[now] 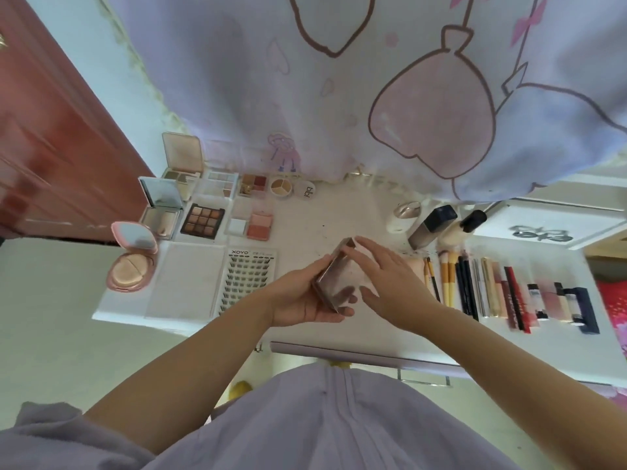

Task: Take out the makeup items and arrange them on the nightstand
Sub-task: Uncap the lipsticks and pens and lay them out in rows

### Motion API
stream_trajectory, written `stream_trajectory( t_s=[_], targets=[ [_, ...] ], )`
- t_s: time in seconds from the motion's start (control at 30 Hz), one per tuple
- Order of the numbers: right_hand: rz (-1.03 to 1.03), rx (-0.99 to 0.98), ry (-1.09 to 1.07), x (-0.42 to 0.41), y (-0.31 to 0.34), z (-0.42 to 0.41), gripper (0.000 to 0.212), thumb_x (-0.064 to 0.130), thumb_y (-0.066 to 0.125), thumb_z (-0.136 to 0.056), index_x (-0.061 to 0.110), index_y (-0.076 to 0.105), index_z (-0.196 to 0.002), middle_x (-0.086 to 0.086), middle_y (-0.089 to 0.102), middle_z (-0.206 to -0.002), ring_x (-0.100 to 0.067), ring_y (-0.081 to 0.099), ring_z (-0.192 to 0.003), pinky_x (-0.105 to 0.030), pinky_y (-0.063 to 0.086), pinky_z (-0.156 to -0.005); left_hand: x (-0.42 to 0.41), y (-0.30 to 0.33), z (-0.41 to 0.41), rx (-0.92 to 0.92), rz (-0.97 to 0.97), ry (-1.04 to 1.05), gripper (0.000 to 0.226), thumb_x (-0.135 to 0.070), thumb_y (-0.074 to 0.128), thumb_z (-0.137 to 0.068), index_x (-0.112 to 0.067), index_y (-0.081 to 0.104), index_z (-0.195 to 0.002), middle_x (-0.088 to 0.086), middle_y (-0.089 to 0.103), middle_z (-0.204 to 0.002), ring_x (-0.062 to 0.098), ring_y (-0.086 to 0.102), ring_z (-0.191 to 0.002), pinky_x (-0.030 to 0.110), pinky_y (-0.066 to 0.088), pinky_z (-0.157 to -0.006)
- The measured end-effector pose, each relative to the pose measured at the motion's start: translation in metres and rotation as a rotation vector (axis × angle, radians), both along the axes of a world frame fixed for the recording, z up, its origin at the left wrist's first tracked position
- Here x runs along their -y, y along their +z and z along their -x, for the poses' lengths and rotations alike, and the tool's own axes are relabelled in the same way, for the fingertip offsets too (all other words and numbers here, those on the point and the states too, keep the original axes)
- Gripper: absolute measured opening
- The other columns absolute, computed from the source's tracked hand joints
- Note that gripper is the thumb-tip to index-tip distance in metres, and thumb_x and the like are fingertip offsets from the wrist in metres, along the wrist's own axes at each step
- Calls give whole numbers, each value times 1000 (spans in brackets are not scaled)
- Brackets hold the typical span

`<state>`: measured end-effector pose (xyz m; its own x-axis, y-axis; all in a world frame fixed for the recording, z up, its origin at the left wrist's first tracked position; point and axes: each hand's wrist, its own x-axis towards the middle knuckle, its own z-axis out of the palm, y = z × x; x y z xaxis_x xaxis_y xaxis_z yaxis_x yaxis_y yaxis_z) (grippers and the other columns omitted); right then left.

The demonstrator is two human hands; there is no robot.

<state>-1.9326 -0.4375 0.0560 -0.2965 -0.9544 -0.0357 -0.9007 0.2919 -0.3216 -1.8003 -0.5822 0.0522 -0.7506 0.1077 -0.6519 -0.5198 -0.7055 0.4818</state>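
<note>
White nightstand worktop (325, 212) carries palettes left, brushes (448, 279) right; above its middle, left hand (305, 296) grip pinching a silvery makeup case (334, 278), right hand (390, 283) fingers spread, touching its top.

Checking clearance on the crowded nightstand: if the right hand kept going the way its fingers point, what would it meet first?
The right hand points up and left; its fingertips are already at the compact case held in the left hand. That case comes first, though contact depth is unclear.

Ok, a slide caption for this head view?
Left hand holds a mirrored compact above the nightstand; right hand touches it.
</note>
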Motion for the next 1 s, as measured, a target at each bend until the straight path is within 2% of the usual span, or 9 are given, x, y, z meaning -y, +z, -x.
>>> stream_trajectory(
  t_s=[0.1,0.13,0.17,0.27,0.43,0.63,0.83,0.93,1.0],
  targets=[
    [-73,740,-440,25,21,-17,33,35,51,-95,26,46,-127,0,53,-132,-12,55,-114,-28,43,-96,3,1,-11,-22,223,119,44,-37,45,-97,-10,48,-131,17,59,-110,33,64,-97,49,54,-87],
    [-63,954,-514,32,26,-21,28,40,51,-94,24,50,-117,-1,60,-123,-11,60,-106,-30,48,-93,3,2,-15,-45,308,119,43,-33,48,-96,-15,45,-136,14,60,-111,31,64,-99,50,53,-88],
    [-54,1062,-531,38,28,-26,27,42,53,-92,22,52,-110,-1,65,-115,-11,63,-102,-32,51,-92,4,2,-19,-67,384,102,48,-32,52,-95,-20,41,-140,11,62,-114,29,64,-100,48,53,-89],
    [-25,1050,-506,48,26,-37,25,36,62,-89,17,54,-103,-5,69,-102,-17,65,-100,-36,52,-92,7,4,-30,-112,473,53,61,-30,59,-91,-27,32,-145,7,62,-118,24,64,-104,42,54,-90],
    [9,1189,-522,57,27,-41,30,24,66,-87,7,53,-109,-14,67,-103,-25,66,-100,-37,53,-92,11,5,-41,-172,373,120,52,-24,57,-92,-26,41,-141,10,63,-118,28,63,-106,44,53,-90],
    [-21,1179,-446,66,29,-28,30,22,66,-87,6,54,-109,-11,66,-103,-23,66,-97,-32,53,-89,18,2,-38,-203,282,168,50,-20,57,-92,-25,44,-139,14,60,-121,32,60,-110,47,52,-92],
    [-66,1333,-418,80,31,10,26,22,55,-94,8,55,-116,-7,67,-100,-18,65,-91,-32,52,-80,30,0,-20,-201,175,296,33,-14,48,-96,-20,54,-128,8,64,-118,28,63,-104,46,51,-93],
    [-144,1192,-441,96,31,31,21,28,44,-99,14,54,-112,-3,64,-104,-20,61,-96,-35,49,-88,36,-3,-7,-166,91,325,30,-8,45,-96,-17,55,-124,11,63,-115,29,62,-100,45,49,-95],
    [-163,834,-388,110,25,45,14,27,39,-101,19,50,-102,3,57,-96,-16,54,-91,-30,43,-83,35,-10,4,-112,48,389,31,0,43,-96,-14,54,-122,11,64,-109,27,63,-94,41,52,-90]
  ],
)
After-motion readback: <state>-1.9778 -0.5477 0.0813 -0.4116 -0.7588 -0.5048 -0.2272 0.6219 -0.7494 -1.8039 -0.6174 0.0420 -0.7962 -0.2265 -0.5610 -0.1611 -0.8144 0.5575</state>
